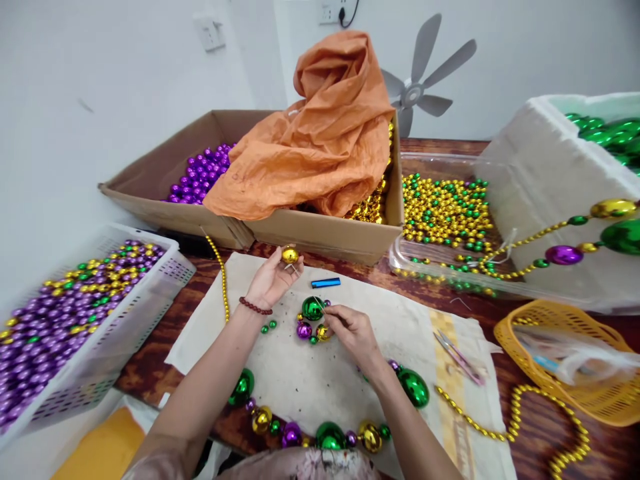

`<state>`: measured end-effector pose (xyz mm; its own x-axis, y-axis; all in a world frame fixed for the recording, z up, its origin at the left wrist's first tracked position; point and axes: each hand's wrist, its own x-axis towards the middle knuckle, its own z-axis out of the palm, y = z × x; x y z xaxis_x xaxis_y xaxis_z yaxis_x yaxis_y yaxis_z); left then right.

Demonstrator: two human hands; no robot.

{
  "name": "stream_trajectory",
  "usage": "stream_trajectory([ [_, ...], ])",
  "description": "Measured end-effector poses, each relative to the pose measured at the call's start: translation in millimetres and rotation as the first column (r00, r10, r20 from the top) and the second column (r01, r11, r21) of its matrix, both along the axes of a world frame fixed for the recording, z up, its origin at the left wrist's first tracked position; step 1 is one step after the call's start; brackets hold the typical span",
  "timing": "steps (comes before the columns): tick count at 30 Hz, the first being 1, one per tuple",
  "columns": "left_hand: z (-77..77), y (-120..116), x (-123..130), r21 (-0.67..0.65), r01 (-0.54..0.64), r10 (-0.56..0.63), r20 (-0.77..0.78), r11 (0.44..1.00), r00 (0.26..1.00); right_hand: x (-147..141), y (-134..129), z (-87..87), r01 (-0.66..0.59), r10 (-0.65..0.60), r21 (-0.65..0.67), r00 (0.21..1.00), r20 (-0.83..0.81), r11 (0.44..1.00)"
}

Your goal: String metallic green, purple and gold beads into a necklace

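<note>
My left hand (270,281) is raised over the cloth, its fingers closed around a shiny gold bead (289,255) with a thin white string below it. My right hand (353,332) pinches something thin, possibly a string end, beside a green ball (313,308). That ball sits in a small ring with a purple bead (303,330), gold beads and smaller green ones. Two loose green beads (269,327) lie to the left of the ring. A strand of large beads (330,437) curves along the near edge, partly behind my right forearm. A blue lighter (325,283) rests beyond the ring.
A cardboard box (325,233) with purple and gold beads, draped in orange cloth (320,147), stands behind. Bead-filled baskets (173,263) and a clear tub (445,270) flank the white cloth (200,333). Scissors (460,357), a gold bead chain (517,413) and a yellow basket (565,393) lie right.
</note>
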<state>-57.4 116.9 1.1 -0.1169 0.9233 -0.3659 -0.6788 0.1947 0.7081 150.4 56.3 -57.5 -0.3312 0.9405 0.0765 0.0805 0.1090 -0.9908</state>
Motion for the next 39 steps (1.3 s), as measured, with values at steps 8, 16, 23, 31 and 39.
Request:
stream_trajectory([
  [8,14.2,-3,13,-0.116,-0.118,0.139,0.195,0.986,0.971,-1,-1,-0.5,-0.002,0.001,0.016,0.998,0.06,1.0],
  [16,19.6,-7,18,-0.137,-0.177,0.205,0.231,0.975,0.951,-1,-2,-3.1,0.004,-0.006,0.019,0.997,0.079,1.0],
  [23,17.5,-6,18,-0.122,-0.184,0.209,0.234,0.975,0.949,-2,-2,-2.9,-0.002,0.002,0.004,0.996,0.084,1.0],
  [31,9.5,-11,20,0.018,-0.11,0.106,0.149,0.994,0.983,-6,0,5.0,0.028,-0.026,-0.047,0.999,0.044,0.998],
  [39,0.1,-31,33,0.176,0.048,-0.033,-0.084,0.983,0.996,-23,11,14.5,0.072,-0.072,0.006,0.997,0.03,0.997],
])
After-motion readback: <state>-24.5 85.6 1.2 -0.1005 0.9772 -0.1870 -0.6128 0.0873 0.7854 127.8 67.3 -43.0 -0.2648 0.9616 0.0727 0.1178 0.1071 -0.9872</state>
